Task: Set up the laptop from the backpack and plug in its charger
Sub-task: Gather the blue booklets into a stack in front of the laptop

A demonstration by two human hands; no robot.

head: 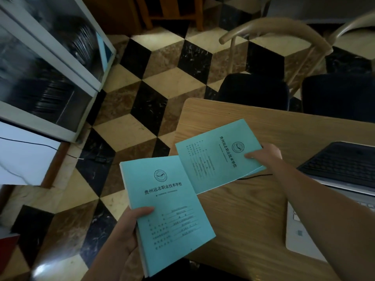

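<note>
With each grip clamped on 1 teal booklet, left hand (123,236) and right hand (263,154), the right booklet (215,155) may snag the thin black cable (256,176) beneath it on the counter (243,216).

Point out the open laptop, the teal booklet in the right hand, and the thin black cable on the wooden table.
Open silver laptop with black keyboard (343,169), head view: on its keyboard.
Teal booklet held by the right hand (215,155), head view: middle of its cover.
Thin black cable (257,175), head view: stretch showing below the booklet's edge.
</note>
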